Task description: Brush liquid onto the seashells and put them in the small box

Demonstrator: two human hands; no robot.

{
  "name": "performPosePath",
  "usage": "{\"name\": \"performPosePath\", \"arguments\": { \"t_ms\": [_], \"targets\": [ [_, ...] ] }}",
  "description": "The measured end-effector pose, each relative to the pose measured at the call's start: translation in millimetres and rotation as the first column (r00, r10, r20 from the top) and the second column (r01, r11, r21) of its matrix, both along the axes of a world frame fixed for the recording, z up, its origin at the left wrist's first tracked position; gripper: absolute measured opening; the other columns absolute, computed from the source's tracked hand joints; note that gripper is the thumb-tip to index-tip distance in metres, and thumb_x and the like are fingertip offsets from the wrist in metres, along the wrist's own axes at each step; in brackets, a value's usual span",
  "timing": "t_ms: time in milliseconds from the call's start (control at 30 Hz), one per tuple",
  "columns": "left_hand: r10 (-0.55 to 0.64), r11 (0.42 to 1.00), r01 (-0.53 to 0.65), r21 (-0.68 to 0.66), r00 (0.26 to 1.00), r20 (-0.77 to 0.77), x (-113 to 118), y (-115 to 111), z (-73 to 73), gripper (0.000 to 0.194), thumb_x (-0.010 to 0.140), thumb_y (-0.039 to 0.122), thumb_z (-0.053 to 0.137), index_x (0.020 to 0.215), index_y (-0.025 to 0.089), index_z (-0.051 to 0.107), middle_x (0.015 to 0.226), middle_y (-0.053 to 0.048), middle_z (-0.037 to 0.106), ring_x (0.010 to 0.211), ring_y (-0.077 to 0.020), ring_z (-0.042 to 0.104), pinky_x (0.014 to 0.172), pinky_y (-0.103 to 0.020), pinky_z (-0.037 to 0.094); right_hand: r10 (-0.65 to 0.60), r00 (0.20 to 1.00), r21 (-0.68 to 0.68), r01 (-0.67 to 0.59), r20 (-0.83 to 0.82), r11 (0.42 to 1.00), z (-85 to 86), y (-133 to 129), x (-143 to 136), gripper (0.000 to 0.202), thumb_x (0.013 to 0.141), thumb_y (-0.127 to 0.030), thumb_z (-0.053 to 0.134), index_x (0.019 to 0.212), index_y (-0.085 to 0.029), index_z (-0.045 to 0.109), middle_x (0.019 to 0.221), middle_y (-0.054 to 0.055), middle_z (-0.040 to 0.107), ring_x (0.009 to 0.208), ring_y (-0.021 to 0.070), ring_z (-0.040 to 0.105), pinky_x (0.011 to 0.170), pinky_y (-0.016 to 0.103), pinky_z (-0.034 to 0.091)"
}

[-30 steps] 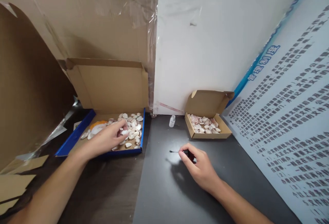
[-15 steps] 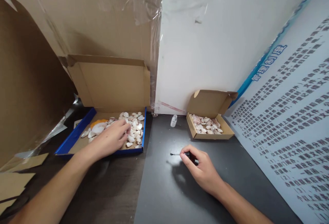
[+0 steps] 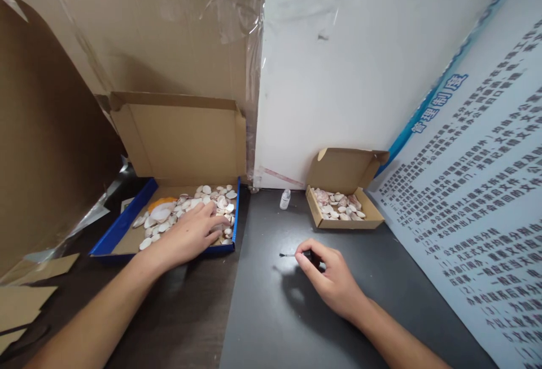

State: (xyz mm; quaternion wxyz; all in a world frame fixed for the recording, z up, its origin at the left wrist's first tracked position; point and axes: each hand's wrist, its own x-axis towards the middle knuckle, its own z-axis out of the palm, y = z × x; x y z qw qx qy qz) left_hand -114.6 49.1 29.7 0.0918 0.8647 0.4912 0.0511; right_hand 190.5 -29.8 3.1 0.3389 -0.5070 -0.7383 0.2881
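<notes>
My left hand (image 3: 197,231) is inside the blue-sided cardboard box (image 3: 122,218), low over a spread of white and pinkish seashells (image 3: 169,211). Its fingers are apart, with the tips among the shells at the box's right side; no shell shows in its grasp. My right hand (image 3: 332,276) is closed round the black cap of a small applicator brush (image 3: 288,255). The brush's thin stem and dark tip point left, above the grey tabletop. Beyond it a small clear glass bottle with a white label (image 3: 285,200) stands upright without a cap.
At the back right stands a smaller open cardboard box (image 3: 351,224) holding more shells. A cardboard wall (image 3: 178,30), a white panel (image 3: 364,64) and a printed poster (image 3: 474,200) enclose the table. Cardboard pieces (image 3: 25,307) lie at the far left.
My left hand has shifted right and toward me over the shells, and its fingers have spread. The right hand keeps the brush in nearly the same place.
</notes>
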Motion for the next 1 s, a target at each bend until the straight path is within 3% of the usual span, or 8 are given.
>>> {"name": "performPosePath", "arguments": {
  "t_ms": [100,300,733,900,1000],
  "targets": [
    [0.004,1.000,-0.004,0.000,0.999,0.034,1.1,-0.2,-1.0,0.027,0.091,0.029,0.040,0.096,0.023,0.066,0.093,-0.006,0.050,0.090,-0.0238,0.047,0.081,-0.036,0.036,0.000,1.000,0.008,0.000,-0.004,1.000,-0.2,0.4,0.0,0.022,0.094,-0.035,0.047,0.081,-0.019,0.056,0.067,-0.001,0.053,0.059,0.0124,0.047,0.055,0.022,0.036],
    [-0.017,0.999,0.015,0.050,0.999,0.036,4.5,5.2,-4.4,0.033,0.088,0.024,0.041,0.114,0.024,0.062,0.093,-0.007,0.049,0.089,-0.0241,0.047,0.080,-0.036,0.036,0.001,1.000,0.015,-0.001,-0.010,1.000,-1.0,1.3,-0.9,0.022,0.093,-0.034,0.048,0.080,-0.019,0.056,0.066,-0.001,0.053,0.058,0.0122,0.046,0.054,0.022,0.036],
    [0.016,0.992,-0.012,0.125,0.999,-0.029,19.6,21.1,-7.2,0.020,0.085,0.026,0.046,0.090,0.021,0.066,0.090,-0.008,0.056,0.086,-0.0247,0.052,0.076,-0.034,0.038,0.008,1.000,0.000,-0.008,-0.014,1.000,0.4,-0.7,-0.8,0.021,0.093,-0.034,0.048,0.082,-0.019,0.056,0.064,-0.002,0.050,0.059,0.0121,0.045,0.054,0.021,0.034],
    [0.049,0.991,-0.055,0.118,0.997,0.059,21.2,24.5,-13.1,0.021,0.085,0.023,0.043,0.082,0.018,0.063,0.086,-0.009,0.061,0.084,-0.0244,0.055,0.076,-0.034,0.039,0.001,1.000,0.011,-0.001,-0.017,1.000,-0.1,-0.5,-0.5,0.021,0.093,-0.034,0.048,0.082,-0.019,0.056,0.065,-0.002,0.051,0.059,0.0119,0.045,0.053,0.021,0.034],
    [0.092,0.989,-0.114,0.089,0.972,0.216,19.4,23.2,-11.7,0.021,0.084,0.023,0.041,0.081,0.018,0.061,0.085,-0.008,0.062,0.083,-0.0236,0.055,0.076,-0.034,0.039,0.001,1.000,0.021,-0.001,-0.016,1.000,0.0,-0.4,-0.2,0.020,0.093,-0.034,0.048,0.081,-0.019,0.056,0.065,-0.002,0.051,0.058,0.0117,0.045,0.053,0.021,0.035]
  ]
}}
